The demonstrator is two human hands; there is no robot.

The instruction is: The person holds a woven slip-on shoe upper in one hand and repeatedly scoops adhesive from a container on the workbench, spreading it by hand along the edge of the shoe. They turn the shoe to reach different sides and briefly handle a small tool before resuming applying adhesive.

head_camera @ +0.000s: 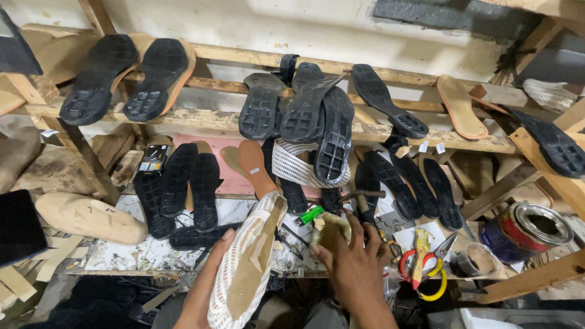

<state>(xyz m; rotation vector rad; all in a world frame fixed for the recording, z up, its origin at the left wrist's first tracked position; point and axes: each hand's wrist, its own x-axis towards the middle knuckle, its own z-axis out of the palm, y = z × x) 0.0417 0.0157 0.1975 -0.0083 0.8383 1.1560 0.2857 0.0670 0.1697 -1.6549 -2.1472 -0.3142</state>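
Holding a woven shoe (pixel 247 267), the left hand (pixel 200 297) grasps it; right hand (pixel 351 260) clasps a jar (pixel 329 227).

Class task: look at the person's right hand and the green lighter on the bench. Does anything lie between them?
Yes. The right hand grips a grimy yellowish lump, which sits between it and the green lighter just beyond.

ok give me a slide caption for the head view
Left hand holds a white woven shoe upper while the right hand reaches among workbench clutter below racks of black soles.
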